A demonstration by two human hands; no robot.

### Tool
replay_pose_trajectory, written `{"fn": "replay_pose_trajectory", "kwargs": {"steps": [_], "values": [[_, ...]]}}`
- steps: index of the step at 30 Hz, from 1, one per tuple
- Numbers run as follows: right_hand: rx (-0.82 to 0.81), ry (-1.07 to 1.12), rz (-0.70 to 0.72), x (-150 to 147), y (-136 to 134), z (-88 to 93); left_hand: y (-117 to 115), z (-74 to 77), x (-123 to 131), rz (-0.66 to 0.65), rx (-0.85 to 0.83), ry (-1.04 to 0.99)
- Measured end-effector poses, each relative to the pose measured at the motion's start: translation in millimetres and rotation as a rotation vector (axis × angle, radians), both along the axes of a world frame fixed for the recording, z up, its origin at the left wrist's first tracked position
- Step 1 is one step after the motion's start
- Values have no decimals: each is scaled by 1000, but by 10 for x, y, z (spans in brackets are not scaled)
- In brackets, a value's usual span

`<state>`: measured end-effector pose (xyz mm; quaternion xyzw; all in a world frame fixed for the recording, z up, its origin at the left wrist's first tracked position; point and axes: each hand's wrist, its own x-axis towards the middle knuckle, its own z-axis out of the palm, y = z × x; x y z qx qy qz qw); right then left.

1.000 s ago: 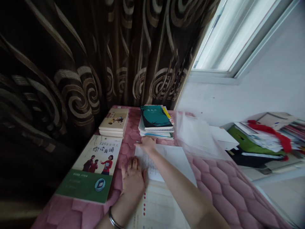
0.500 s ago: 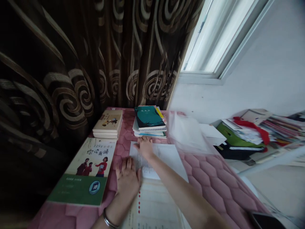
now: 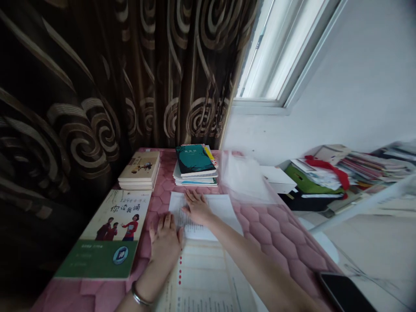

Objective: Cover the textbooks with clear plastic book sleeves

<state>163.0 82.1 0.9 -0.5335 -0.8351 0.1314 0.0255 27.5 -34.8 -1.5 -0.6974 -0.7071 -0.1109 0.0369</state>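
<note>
An open book lies in front of me, with a white printed upper page and a cream lower page marked by a column of red dots. My right hand rests flat on the white page near its far edge, fingers spread. Along the book's left edge my left hand lies palm down with its fingers stretched out. A metal bangle circles the left wrist. Left of that hand is a closed green and cream book with figures on its cover.
Small tan books are stacked at the back left, and a pile topped by a teal book stands beyond the open book. Clear plastic and a white box lie to the right. A dark phone sits near the pink quilted cover's right edge.
The view has turned slightly right, so everything appears further left. My right hand has slid a little towards me and rightward on the white page. The left hand keeps its place beside the book.
</note>
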Motion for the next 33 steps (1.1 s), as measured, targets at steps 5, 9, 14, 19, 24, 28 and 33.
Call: {"fn": "replay_pose_trajectory", "kwargs": {"steps": [5, 9, 14, 19, 24, 28, 33], "values": [[-30, 12, -6, -7, -24, 20, 174, 103, 31, -43, -37, 27], [-14, 51, -1, -16, -24, 39, 690, 169, 82, -182, -42, 67], [59, 77, -28, 78, -45, -1, 1180, -1, 35, -266, -130, 48], [57, 19, -183, 388, -158, 6, 1198, -138, -37, -265, -180, 30], [57, -41, -349, 762, -260, 68, 1183, -103, -22, -248, -190, 39], [58, -30, -393, 847, -276, 87, 1185, -76, -13, -237, -208, 47], [70, -9, -422, 834, -256, 122, 1186, -72, -11, -230, -217, 40]]}}
